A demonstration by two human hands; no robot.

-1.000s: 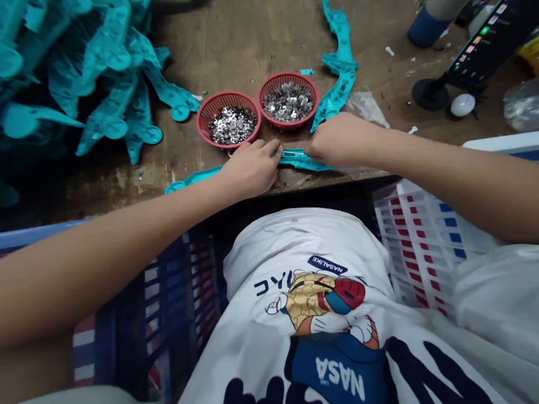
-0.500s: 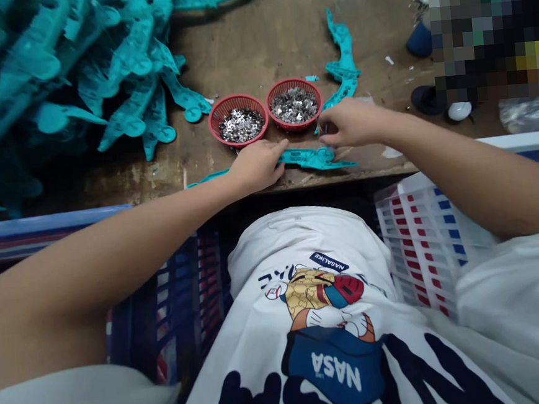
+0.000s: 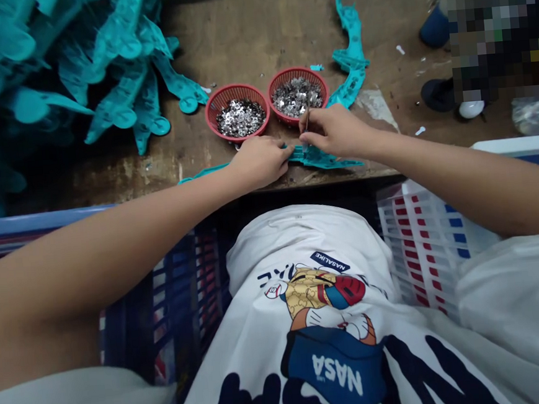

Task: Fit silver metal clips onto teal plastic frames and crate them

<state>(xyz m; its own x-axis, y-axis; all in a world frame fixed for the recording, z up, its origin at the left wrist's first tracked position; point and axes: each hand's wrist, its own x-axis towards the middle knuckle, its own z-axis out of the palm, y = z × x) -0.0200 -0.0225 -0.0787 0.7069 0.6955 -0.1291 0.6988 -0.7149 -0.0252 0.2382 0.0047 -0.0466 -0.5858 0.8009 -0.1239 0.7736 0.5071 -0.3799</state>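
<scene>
A long teal plastic part (image 3: pixel 331 158) lies along the table's front edge. My left hand (image 3: pixel 261 161) rests on it, fingers closed over its middle. Just to the right, my right hand (image 3: pixel 333 131) pinches a thin tool (image 3: pixel 307 122), held upright with its lower end at the part. Behind my hands stand two red baskets: the left basket (image 3: pixel 211 120) holds small shiny metal pieces, and the right basket (image 3: pixel 324 92) holds duller metal pieces. A second teal part (image 3: pixel 354 49) lies behind my right hand.
A big heap of teal parts (image 3: pixel 119 70) covers the table's left side. Dark round objects and a clear plastic bag (image 3: pixel 536 115) lie at the right. Below the edge are a blue crate (image 3: pixel 183 296) and a white basket (image 3: pixel 422 246).
My right hand has moved left along the teal part, closer to my left hand, and the thin tool now shows in its fingers. The view has shifted slightly.
</scene>
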